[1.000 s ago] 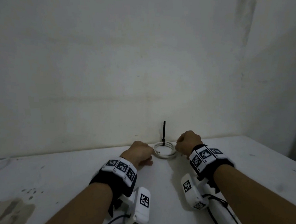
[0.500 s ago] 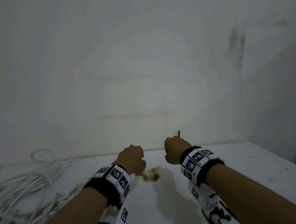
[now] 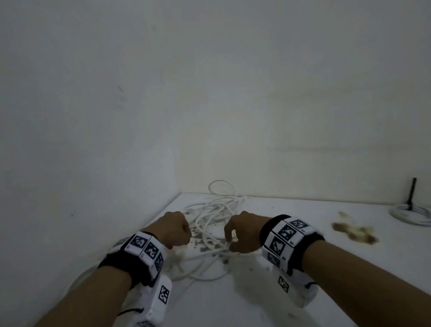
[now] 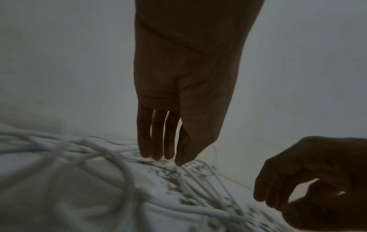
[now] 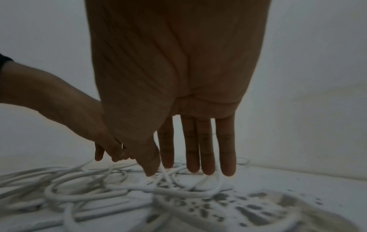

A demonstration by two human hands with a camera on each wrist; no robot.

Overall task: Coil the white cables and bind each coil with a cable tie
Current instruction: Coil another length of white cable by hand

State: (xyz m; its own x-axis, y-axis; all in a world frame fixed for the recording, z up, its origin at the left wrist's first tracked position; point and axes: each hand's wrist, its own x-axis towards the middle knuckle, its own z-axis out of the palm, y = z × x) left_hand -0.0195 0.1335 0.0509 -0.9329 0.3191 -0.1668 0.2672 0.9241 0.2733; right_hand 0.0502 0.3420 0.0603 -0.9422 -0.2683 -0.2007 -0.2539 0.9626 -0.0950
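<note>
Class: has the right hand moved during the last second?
Yes. The right hand went left, away from the tied coil by the wall, to the loose cables.

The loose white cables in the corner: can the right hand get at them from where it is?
Probably yes. The right hand hangs just over the loose white cables, fingers straight and pointing down at the strands, with nothing between them.

Bare utility or workshop corner, unfinished scuffed white walls (image 3: 229, 85) meeting at a corner, stained and paint-chipped white tabletop (image 3: 244, 301), brown residue patch (image 3: 354, 230), loose tangle of white cables (image 3: 213, 219), dim lighting
</note>
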